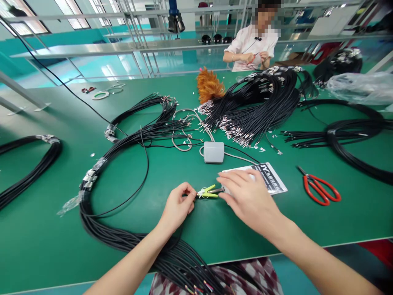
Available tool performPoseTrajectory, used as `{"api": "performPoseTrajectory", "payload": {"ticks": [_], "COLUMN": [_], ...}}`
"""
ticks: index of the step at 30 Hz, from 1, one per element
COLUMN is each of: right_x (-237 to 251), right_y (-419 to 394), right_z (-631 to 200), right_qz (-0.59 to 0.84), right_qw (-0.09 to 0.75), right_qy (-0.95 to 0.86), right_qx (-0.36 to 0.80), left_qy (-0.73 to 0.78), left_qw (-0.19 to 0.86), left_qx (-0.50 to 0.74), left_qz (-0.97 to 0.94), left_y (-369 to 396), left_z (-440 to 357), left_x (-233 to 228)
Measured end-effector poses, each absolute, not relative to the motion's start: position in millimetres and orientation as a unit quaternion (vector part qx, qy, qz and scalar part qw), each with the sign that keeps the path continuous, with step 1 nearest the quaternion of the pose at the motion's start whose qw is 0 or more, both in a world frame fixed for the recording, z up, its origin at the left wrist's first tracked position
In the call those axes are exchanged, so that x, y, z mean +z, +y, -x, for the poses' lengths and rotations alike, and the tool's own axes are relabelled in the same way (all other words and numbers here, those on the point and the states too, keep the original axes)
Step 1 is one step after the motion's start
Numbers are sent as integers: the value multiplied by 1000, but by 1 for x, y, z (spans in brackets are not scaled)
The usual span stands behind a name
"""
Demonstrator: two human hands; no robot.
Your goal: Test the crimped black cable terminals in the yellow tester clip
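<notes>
My left hand (pixel 179 203) is closed in a pinch on the end of a black cable, mostly hidden by the fingers. That end meets the yellow-green jaws (pixel 211 191) of a small machine with a printed label (pixel 272 177). Over the machine's front lies my right hand (pixel 245 196), its thumb and fingers curved around the body on either side of the metal shaft. The palm covers much of the casing. A bundle of black cables (pixel 87 200), bound with silvery wrapping, curves along my left side and over the table's front edge.
Red-handled scissors (pixel 321 189) lie at right. Behind the machine are a grey box (pixel 214 152) with a grey cord, a large heap of black cables (pixel 260 102) and an orange duster (pixel 209 85). More coils (pixel 353 135) rest on the green table (pixel 123 229). A person (pixel 253 49) works opposite.
</notes>
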State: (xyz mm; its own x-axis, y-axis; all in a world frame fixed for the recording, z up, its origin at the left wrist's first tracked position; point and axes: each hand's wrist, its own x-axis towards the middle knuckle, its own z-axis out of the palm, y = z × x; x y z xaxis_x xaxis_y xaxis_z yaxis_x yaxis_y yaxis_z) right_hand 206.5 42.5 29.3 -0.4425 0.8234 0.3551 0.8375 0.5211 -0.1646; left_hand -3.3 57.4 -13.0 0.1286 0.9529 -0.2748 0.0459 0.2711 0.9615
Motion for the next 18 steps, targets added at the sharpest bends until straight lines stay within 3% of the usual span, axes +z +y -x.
{"api": "performPoseTrajectory", "payload": {"ticks": [4, 5, 18], "right_x": [11, 4, -27], "right_y": [5, -3, -15], "right_z": [-237, -239, -233], "right_qz": [530, 529, 529], "right_qw": [374, 386, 358], "right_qy": [-759, -753, -763], "right_qx": [-57, -61, -106], "left_qy": [528, 526, 551], "left_qw": [591, 592, 592], "left_qx": [385, 386, 389], "left_qz": [-473, -473, -441], "left_y": [59, 59, 53], "left_z": [5, 5, 23], "left_x": [-15, -14, -7]}}
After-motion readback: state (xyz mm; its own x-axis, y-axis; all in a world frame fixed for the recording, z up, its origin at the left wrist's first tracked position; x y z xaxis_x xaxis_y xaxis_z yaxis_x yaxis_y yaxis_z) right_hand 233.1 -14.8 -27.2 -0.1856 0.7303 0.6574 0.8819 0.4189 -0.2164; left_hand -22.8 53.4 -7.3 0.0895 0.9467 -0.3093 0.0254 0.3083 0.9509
